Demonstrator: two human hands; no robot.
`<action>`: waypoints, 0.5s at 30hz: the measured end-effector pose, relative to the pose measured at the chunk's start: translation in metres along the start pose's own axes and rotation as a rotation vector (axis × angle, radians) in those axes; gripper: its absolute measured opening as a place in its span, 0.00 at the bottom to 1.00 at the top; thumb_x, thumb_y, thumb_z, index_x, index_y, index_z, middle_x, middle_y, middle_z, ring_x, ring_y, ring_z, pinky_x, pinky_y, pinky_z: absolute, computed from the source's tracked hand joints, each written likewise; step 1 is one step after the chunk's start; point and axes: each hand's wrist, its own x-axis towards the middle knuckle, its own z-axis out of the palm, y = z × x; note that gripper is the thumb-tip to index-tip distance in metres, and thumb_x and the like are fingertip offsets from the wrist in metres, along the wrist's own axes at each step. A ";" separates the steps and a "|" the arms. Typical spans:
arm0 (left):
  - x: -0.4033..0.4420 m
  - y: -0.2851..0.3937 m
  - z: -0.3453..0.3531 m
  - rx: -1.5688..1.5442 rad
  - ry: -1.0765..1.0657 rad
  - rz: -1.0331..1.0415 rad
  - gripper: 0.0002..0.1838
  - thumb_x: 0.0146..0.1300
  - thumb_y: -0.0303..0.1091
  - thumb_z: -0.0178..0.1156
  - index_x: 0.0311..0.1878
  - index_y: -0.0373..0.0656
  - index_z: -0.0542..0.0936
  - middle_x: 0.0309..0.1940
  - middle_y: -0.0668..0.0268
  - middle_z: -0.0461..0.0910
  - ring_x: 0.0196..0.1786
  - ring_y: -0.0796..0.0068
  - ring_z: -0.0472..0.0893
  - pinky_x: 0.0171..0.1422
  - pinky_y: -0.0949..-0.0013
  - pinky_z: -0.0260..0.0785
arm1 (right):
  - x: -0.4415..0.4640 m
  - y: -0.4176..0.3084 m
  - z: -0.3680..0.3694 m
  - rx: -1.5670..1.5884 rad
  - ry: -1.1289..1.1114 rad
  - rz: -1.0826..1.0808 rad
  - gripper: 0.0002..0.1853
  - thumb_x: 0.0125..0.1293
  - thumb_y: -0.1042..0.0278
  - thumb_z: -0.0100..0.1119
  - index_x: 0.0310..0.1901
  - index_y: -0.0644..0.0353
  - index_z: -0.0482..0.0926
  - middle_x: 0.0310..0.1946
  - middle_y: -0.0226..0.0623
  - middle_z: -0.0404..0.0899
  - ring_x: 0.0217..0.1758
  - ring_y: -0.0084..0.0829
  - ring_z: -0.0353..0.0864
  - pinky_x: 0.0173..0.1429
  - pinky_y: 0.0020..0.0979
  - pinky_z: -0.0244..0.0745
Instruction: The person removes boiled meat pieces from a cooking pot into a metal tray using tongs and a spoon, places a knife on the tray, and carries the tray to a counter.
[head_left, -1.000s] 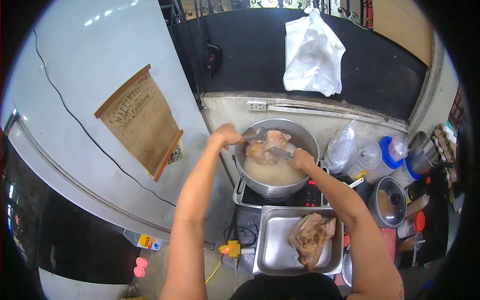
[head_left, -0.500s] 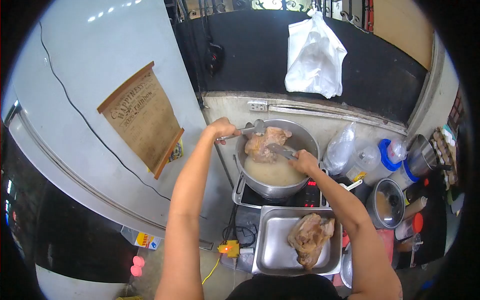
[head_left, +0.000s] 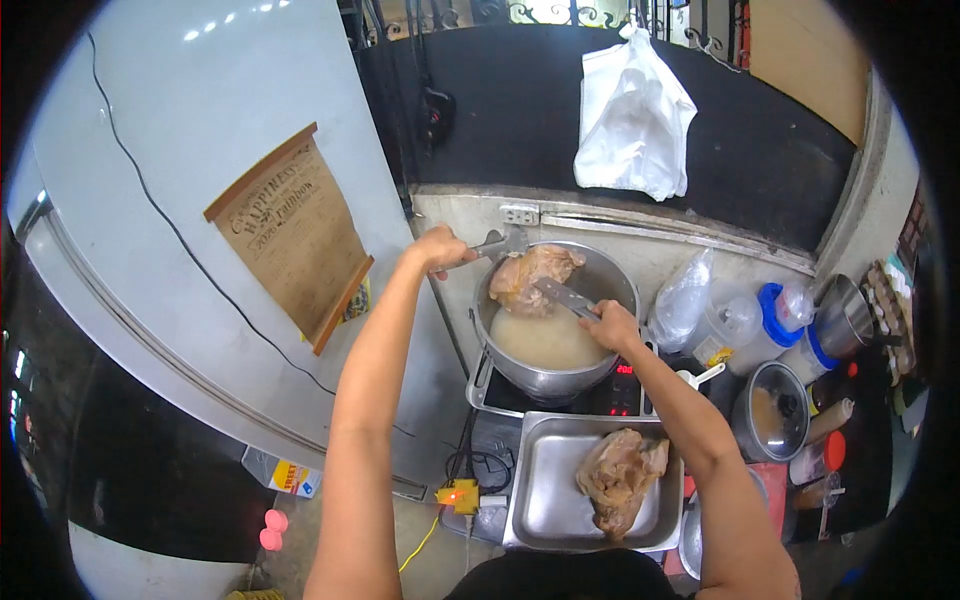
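My left hand [head_left: 440, 250] is closed round the handle of a metal utensil with a rounded head [head_left: 515, 240], which is at the pot's far left rim beside a large piece of meat [head_left: 535, 280]. In my right hand [head_left: 612, 326] is a flat, narrow metal utensil [head_left: 565, 296]; its tip touches the meat's right side. Whether either tool is a pair of tongs, I cannot tell. The pale meat leans at the back left of a big metal pot [head_left: 628, 290], above cloudy broth [head_left: 545, 342]. Another browned piece of meat [head_left: 622, 475] lies in a steel tray [head_left: 545, 480] below the pot.
Under the pot is an induction cooker [head_left: 625, 392] with red digits lit. Plastic tubs [head_left: 725, 318] and a lidded pot [head_left: 772, 408] crowd the right side. A yellow plug adapter [head_left: 460, 496] and cords lie left of the tray. A white bag [head_left: 635, 120] hangs above.
The meat in the pot has shifted slightly up towards the far rim. My left hand and its utensil have risen a little; the right utensil still touches the meat.
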 end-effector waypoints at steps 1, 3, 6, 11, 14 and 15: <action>-0.001 0.000 -0.001 0.001 -0.010 -0.013 0.20 0.48 0.44 0.63 0.23 0.31 0.78 0.16 0.59 0.75 0.15 0.68 0.75 0.16 0.66 0.65 | 0.000 0.002 0.001 0.001 0.002 -0.002 0.25 0.50 0.52 0.63 0.47 0.59 0.78 0.45 0.46 0.78 0.51 0.40 0.76 0.56 0.35 0.68; -0.004 0.000 -0.001 0.003 -0.035 -0.037 0.20 0.48 0.44 0.63 0.24 0.31 0.78 0.15 0.59 0.75 0.14 0.69 0.75 0.15 0.67 0.64 | 0.000 0.004 0.001 0.009 0.016 -0.010 0.25 0.50 0.52 0.63 0.47 0.60 0.78 0.44 0.47 0.78 0.50 0.41 0.77 0.56 0.36 0.68; -0.006 -0.002 -0.003 -0.098 -0.113 -0.053 0.23 0.45 0.43 0.65 0.31 0.25 0.77 0.23 0.52 0.77 0.18 0.66 0.78 0.16 0.67 0.69 | -0.003 0.005 0.001 0.020 0.033 -0.026 0.25 0.50 0.52 0.62 0.46 0.60 0.78 0.44 0.48 0.78 0.49 0.41 0.77 0.55 0.36 0.69; -0.003 -0.010 -0.004 -0.136 -0.139 -0.109 0.15 0.54 0.42 0.61 0.29 0.37 0.81 0.13 0.64 0.74 0.12 0.76 0.72 0.12 0.71 0.61 | -0.010 0.003 -0.003 0.037 0.045 -0.026 0.24 0.50 0.52 0.61 0.45 0.60 0.79 0.42 0.49 0.78 0.48 0.42 0.77 0.54 0.36 0.70; -0.002 -0.013 -0.008 -0.200 -0.157 -0.099 0.16 0.51 0.41 0.63 0.28 0.34 0.78 0.14 0.62 0.73 0.11 0.74 0.72 0.11 0.71 0.60 | -0.005 0.009 -0.001 0.071 0.045 -0.035 0.24 0.50 0.52 0.62 0.44 0.61 0.79 0.41 0.49 0.79 0.48 0.43 0.78 0.53 0.37 0.70; -0.003 -0.013 -0.009 -0.223 -0.161 -0.090 0.17 0.50 0.41 0.63 0.27 0.32 0.77 0.14 0.60 0.73 0.11 0.72 0.72 0.10 0.70 0.60 | -0.005 0.009 -0.002 0.075 0.053 -0.038 0.24 0.50 0.52 0.62 0.44 0.61 0.79 0.40 0.49 0.79 0.48 0.43 0.78 0.53 0.37 0.70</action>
